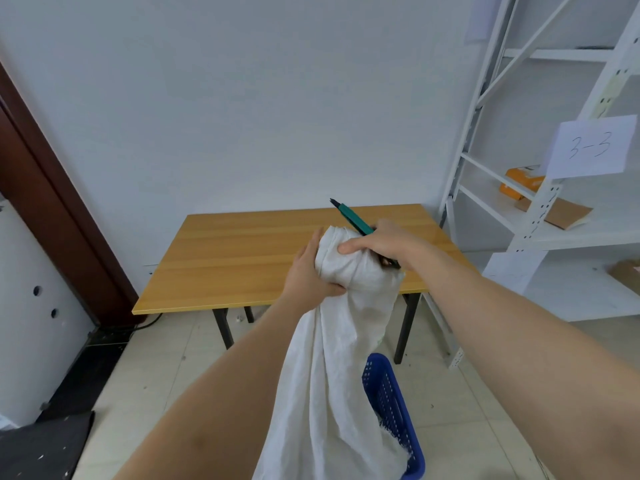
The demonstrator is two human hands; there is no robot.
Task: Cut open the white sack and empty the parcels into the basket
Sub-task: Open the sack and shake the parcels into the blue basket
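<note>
The white sack (pixel 332 375) hangs upside down in front of me, its bunched end held up at chest height. My left hand (pixel 310 271) grips that bunched end from the left. My right hand (pixel 384 244) clutches it from the right and also holds a green utility knife (pixel 353 216), whose blade tip points up and to the left. The sack's lower, frayed opening drapes into the blue plastic basket (pixel 394 396) on the floor. No parcels are visible; the sack hides the basket's inside.
A wooden table (pixel 242 258) on black legs stands just beyond the sack. White metal shelving (pixel 533 216) on the right carries a "3-3" paper label, orange packets and brown envelopes. A dark door frame (pixel 52 209) and a black mat lie to the left.
</note>
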